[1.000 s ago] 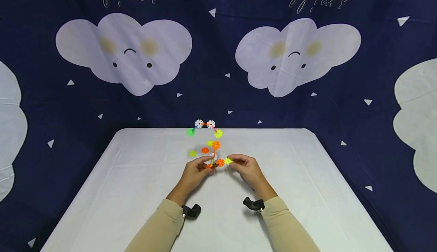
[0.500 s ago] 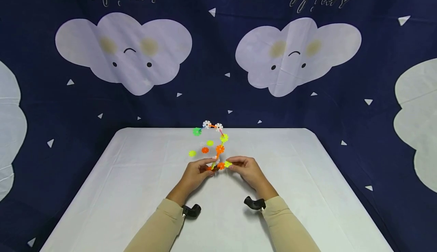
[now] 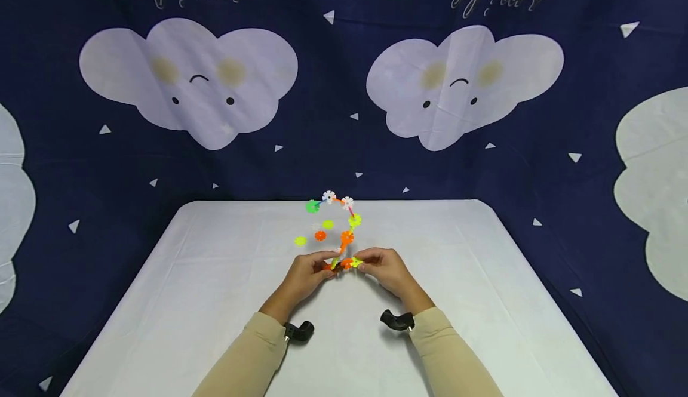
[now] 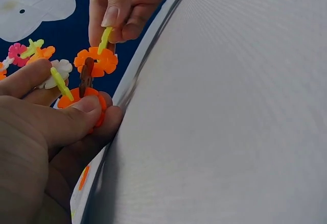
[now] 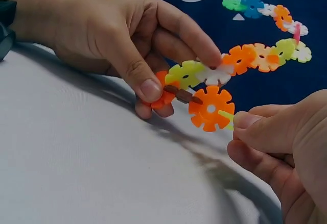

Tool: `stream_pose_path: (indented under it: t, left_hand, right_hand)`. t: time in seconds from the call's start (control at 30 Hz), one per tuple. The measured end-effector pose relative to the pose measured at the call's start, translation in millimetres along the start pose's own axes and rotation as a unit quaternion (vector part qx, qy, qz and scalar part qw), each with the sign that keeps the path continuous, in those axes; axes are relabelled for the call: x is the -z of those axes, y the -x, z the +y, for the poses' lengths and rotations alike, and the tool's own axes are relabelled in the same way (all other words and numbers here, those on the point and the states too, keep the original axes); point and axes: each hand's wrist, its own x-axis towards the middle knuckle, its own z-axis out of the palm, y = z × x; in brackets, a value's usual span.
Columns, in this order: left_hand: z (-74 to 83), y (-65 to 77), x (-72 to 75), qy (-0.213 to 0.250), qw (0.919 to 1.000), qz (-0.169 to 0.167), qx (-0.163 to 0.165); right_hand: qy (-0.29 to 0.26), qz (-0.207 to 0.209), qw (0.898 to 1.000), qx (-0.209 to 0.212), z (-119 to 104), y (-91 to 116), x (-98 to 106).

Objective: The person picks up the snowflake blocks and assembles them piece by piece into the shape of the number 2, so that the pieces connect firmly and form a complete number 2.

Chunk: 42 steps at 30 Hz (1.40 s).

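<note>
A chain of interlocking snowflake discs curves up and back from between the hands, ending in a green disc. At its near end, my left hand pinches an orange disc between thumb and fingers, its index finger lying along a white disc. A brown disc links that orange disc to a second orange disc. On the far side of this one, my right hand pinches a yellow disc, seen edge-on at the orange disc's rim. Fingertips cover part of it.
Loose on the white table behind the left hand lie a yellow disc, an orange disc and another yellow disc. A dark blue cloth with clouds hangs beyond the table's far edge.
The chain's far part has swung to the right. The right hand, with the yellow disc, has come slightly nearer the person and closer to the left hand. The left hand keeps its grip.
</note>
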Motion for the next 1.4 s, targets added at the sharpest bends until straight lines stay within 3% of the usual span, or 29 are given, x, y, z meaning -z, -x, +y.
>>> stream_pose_path:
  t: [0.17, 0.27, 0.33, 0.43, 0.53, 0.63, 0.77, 0.93, 1.03, 1.13, 1.3, 1.4]
  left_hand:
    - [-0.6, 0.1, -0.6, 0.014, 0.9996, 0.02, 0.013]
    - [0.0, -0.9, -1.8, 0.062, 0.9957, 0.064, 0.022]
    - [0.6, -1.9, -2.2, 0.11, 0.9879, 0.105, 0.031]
    - [1.8, -2.7, -1.6, 0.158, 0.9728, 0.164, 0.044]
    - [2.8, -3.4, -0.2, 0.169, 0.9643, 0.196, 0.056]
    - [2.6, -3.8, 1.5, 0.166, 0.9621, 0.209, 0.056]
    - [2.3, -4.7, 3.3, 0.175, 0.9584, 0.221, 0.043]
    - [1.7, -6.2, 3.2, 0.19, 0.9562, 0.217, 0.048]
    - [1.0, -6.7, 2.9, 0.19, 0.9573, 0.214, 0.042]
    - [0.3, -6.5, 2.9, 0.191, 0.9579, 0.212, 0.032]
    - [0.3, -5.8, 3.7, 0.181, 0.961, 0.208, 0.022]
    - [0.2, -5.7, 4.3, 0.174, 0.9635, 0.201, 0.025]
  right_hand:
    - [-0.022, -0.002, 1.0, -0.009, 0, -1, -1]
    - [-0.067, 0.014, 0.998, -0.017, 0, -3, 0]
    - [-0.083, 0.029, 0.996, -0.018, 2, -5, 0]
    - [-0.029, 0.045, 0.998, -0.021, 6, -11, -2]
    - [0.081, 0.042, 0.996, -0.019, 9, -22, -10]
    - [0.192, 0.014, 0.981, 0.007, 11, -37, -22]
    - [0.309, -0.037, 0.948, 0.068, 11, -60, -39]
    - [0.414, -0.082, 0.901, 0.104, 9, -83, -58]
    - [0.44, -0.093, 0.889, 0.091, 8, -91, -67]
    - [0.431, -0.08, 0.895, 0.081, 7, -93, -72]
    - [0.363, -0.023, 0.925, 0.114, 14, -83, -72]
    - [0.293, 0.004, 0.948, 0.124, 16, -70, -68]
